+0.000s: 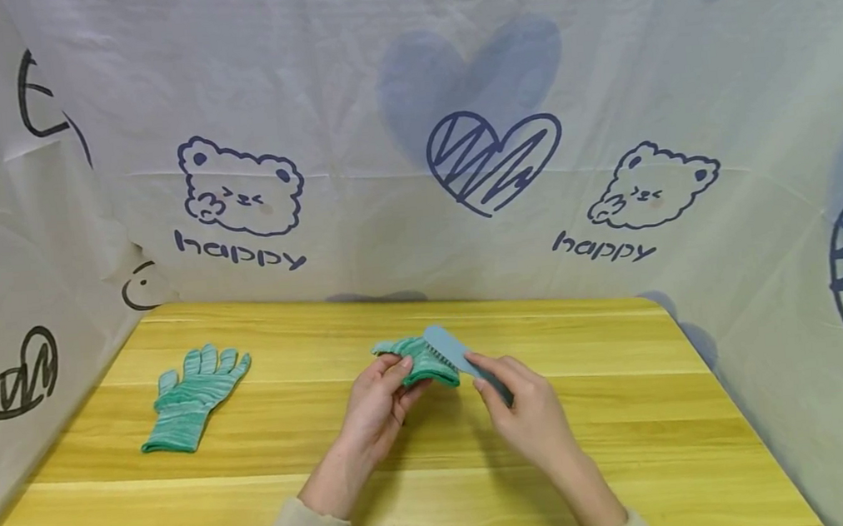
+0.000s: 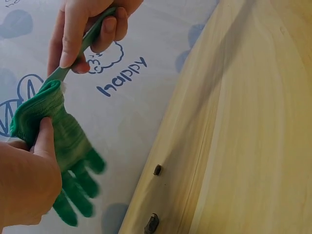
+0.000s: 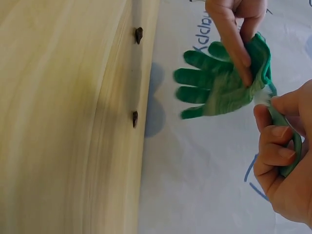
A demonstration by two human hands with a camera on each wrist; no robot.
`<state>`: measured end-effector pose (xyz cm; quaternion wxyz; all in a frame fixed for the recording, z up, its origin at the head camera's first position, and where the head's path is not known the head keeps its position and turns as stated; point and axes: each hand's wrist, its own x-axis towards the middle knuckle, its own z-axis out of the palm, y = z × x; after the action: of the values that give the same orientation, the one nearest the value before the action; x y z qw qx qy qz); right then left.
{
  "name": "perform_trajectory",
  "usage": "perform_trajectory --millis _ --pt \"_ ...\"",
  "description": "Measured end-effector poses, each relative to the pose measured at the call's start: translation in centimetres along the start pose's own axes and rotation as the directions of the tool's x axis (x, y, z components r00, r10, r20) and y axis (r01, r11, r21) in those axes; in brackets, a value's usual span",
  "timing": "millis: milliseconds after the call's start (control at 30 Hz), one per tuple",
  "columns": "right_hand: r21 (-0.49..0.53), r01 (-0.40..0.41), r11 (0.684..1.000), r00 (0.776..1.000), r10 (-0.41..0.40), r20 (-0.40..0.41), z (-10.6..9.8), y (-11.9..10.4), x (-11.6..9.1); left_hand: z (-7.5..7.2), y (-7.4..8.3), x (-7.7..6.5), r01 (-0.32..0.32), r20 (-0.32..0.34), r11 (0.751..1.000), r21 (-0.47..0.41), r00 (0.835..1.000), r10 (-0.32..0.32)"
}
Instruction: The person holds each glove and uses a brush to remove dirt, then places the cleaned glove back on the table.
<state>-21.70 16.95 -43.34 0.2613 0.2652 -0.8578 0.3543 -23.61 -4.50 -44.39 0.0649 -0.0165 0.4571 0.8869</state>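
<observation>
My left hand (image 1: 378, 400) grips a green knit glove (image 1: 416, 355) near its cuff, thumb on top, and holds it up over the table. In the left wrist view the fingers of this glove (image 2: 73, 141) hang loose below the thumb. A blue-grey brush (image 1: 445, 346) is in my right hand (image 1: 527, 404), its handle wrapped by curled fingers. The bristles lie against the glove beside the cuff; in the right wrist view the pale bristles (image 3: 263, 95) show at the cuff's edge.
A second green knit glove (image 1: 196, 400) lies flat on the wooden table (image 1: 615, 413) at the left, fingers pointing away. Behind the table hangs a white sheet (image 1: 357, 218) printed with bears and hearts. Two small dark pieces (image 3: 139, 35) show by the table's edge in the wrist views.
</observation>
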Motion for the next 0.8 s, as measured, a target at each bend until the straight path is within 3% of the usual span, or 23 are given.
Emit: perform_trajectory --millis 267,400,800 --pt "-0.108 -0.118 0.987 0.991 0.110 -0.076 -1.0 1.3 0.1 0.0 0.1 0.0 -0.008 0.010 1.000 0.000 1.000 0.008" --pt "-0.086 -0.148 0.985 0.984 0.138 -0.115 -1.5 1.4 0.3 0.0 0.2 0.0 -0.003 0.003 1.000 0.029 1.000 0.003" --pt "-0.026 0.013 1.000 0.996 -0.015 -0.088 -0.8 0.0 0.3 0.2 -0.2 0.1 -0.005 -0.023 0.996 0.094 1.000 0.007"
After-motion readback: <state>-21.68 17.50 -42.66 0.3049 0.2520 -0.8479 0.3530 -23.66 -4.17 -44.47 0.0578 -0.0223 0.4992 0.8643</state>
